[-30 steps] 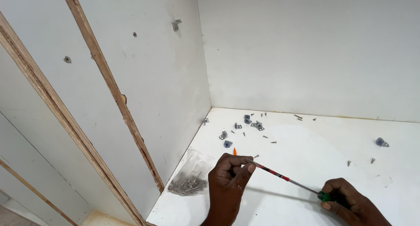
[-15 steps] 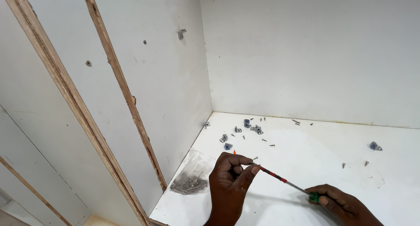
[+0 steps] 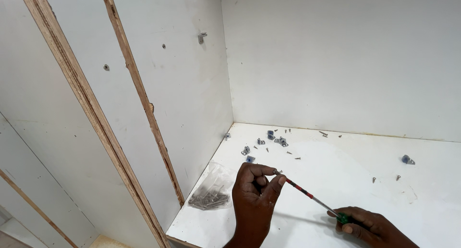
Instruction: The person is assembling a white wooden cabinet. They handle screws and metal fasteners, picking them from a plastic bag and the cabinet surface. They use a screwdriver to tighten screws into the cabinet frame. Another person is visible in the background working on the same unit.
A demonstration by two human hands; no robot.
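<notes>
My left hand [image 3: 254,195] pinches a small screw [image 3: 277,172] against the tip of a screwdriver [image 3: 309,196] with a red-and-black banded shaft. My right hand [image 3: 372,226] grips the screwdriver's green handle at the lower right. Both hands hover just above the white cabinet floor [image 3: 345,181], near its front edge. A clear plastic bag of screws [image 3: 211,195] lies on the floor just left of my left hand, against the side wall.
Several loose screws and small metal brackets [image 3: 269,142] are scattered near the back left corner; another bracket [image 3: 407,159] lies at the right. A bracket [image 3: 201,36] is fixed high on the white side panel [image 3: 187,94]. Wood-edged panels [image 3: 91,108] stand on the left.
The view has tilted slightly, so the hands sit lower in frame. My left hand keeps the screw at the screwdriver tip; the right hand has slid a little toward the lower right.
</notes>
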